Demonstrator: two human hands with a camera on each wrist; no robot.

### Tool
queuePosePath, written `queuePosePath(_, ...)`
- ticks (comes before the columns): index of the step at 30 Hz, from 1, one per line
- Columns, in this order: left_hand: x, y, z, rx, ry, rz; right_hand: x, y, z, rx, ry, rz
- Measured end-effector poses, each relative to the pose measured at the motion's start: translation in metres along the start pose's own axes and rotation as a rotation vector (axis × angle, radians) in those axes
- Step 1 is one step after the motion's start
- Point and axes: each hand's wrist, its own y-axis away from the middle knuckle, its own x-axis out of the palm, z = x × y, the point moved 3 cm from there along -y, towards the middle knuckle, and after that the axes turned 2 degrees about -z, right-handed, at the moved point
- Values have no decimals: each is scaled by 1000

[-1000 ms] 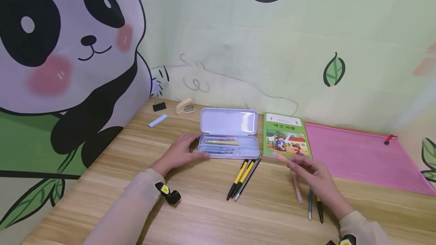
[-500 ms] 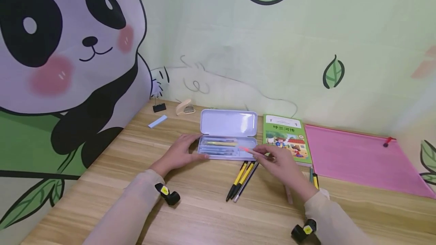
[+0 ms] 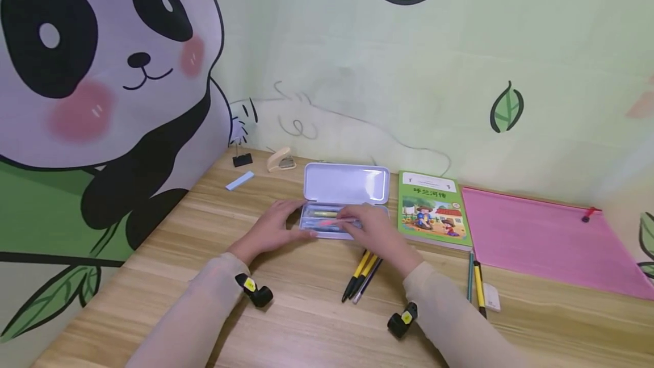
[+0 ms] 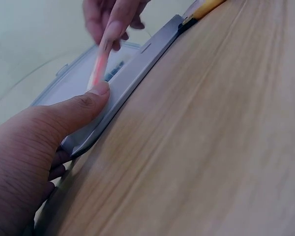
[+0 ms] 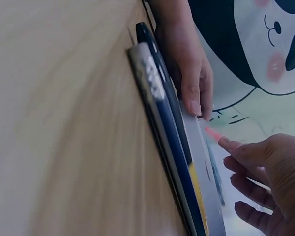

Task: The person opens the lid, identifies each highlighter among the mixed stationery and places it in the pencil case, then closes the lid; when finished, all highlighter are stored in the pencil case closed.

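Overhead, the right hand (image 3: 375, 230) pinches a pink pen (image 3: 332, 223) over the tray of the open pencil case (image 3: 342, 183); the left hand (image 3: 273, 229) rests against its left end. Beside it lie 3 pens (image 3: 364, 274). Left wrist: thumb (image 4: 86, 104) presses the case edge. Right wrist: fingers (image 5: 241, 152) grip the pen's pink tip (image 5: 214, 133).

Illumination was bright, soft and even, with faint shadows; both wrist views were motion-blurred, and the head view bowed at its edges.
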Motion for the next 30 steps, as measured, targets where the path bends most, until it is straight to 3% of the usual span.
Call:
queuePosePath(6,1,-1,1,10,0,2,12,-9,0,21,40,15)
queuePosePath(13,0,0,1,5,-1,2,18,-8,-3,-33,150,18)
queuePosePath(17,1,0,2,3,-6,3,17,-7,-4,-44,150,11)
queuePosePath(24,2,-1,1,-4,5,11,-10,-5,-2,-36,40,-11)
queuePosePath(30,1,-1,0,14,1,6,-42,8,-6,31,1,-25)
